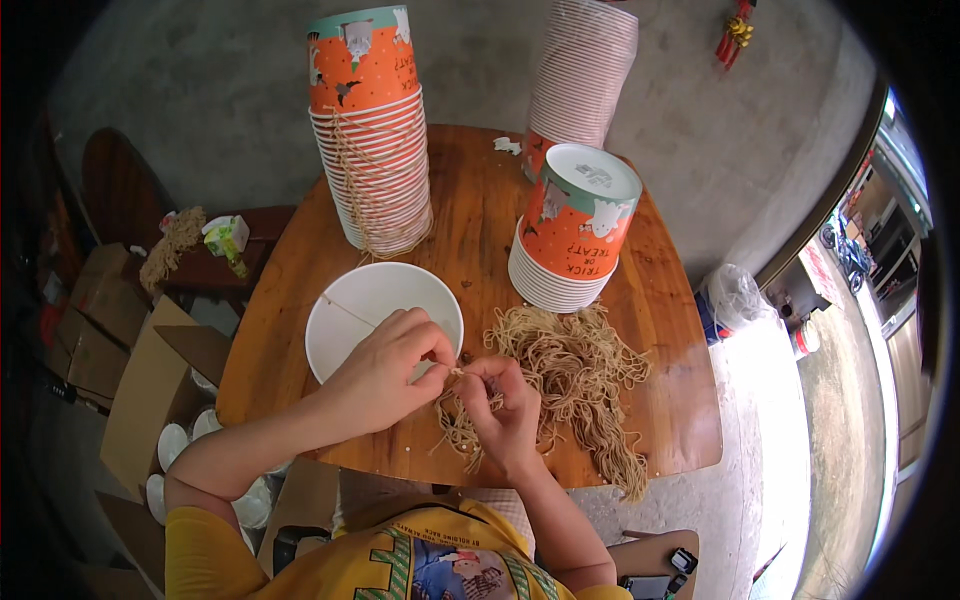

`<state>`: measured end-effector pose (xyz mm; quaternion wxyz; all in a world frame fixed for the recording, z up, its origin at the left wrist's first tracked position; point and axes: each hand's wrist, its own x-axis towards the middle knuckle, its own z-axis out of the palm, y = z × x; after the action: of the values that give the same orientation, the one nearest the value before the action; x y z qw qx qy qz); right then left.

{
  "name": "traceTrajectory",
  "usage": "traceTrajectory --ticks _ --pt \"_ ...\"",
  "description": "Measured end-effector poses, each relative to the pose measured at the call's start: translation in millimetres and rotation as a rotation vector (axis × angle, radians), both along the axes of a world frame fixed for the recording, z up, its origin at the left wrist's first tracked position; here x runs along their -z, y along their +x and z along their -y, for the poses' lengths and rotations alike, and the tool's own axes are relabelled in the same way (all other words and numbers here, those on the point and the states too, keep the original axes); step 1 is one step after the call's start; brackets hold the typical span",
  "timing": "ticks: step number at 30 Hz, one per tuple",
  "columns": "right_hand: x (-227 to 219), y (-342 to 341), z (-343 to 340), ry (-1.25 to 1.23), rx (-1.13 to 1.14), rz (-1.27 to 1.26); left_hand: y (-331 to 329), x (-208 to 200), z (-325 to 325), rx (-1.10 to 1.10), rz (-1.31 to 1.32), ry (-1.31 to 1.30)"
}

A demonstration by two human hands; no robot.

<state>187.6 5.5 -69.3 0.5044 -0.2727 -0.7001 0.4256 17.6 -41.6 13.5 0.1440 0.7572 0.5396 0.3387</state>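
A white paper bucket (335,335) lies with its open mouth toward me near the table's front left. From its rim a thin tan cord (348,312) runs across the mouth to my left hand (385,368), whose thumb and forefinger are pinched. My right hand (500,405) meets it just right of the bucket, also pinching. Between the two sets of fingertips shows a small bit of the cord, perhaps a knot or loop; its exact form is too small to tell. A tangled pile of tan cords (585,370) spreads right behind my right hand.
Behind the bucket rises a tall stack of orange printed buckets (365,130) with cords hanging down it. A shorter upside-down stack (578,235) stands right, with a plastic-wrapped stack (585,75) behind. An open carton (145,410) sits left of the wooden table (275,300).
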Motion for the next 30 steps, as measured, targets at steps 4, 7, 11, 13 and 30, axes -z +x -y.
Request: traceTrajectory --ticks 4,7,11,13,30 --pt "3 -1 1 -0.032 -0.006 -0.002 -2 -1 -1 -0.038 0.061 -0.045" --pt "4 -1 0 -0.033 -0.004 -0.001 -3 1 -2 -0.038 0.067 -0.043" --pt "5 1 0 -0.03 -0.012 0.002 -2 1 -3 -0.045 0.094 -0.05" --pt "4 -2 0 0.008 -0.004 -0.045 -1 0 -2 -0.043 0.116 -0.077" --pt "-25 -3 -1 0.525 0.225 0.302 2 -1 0 -0.052 -0.01 0.02"
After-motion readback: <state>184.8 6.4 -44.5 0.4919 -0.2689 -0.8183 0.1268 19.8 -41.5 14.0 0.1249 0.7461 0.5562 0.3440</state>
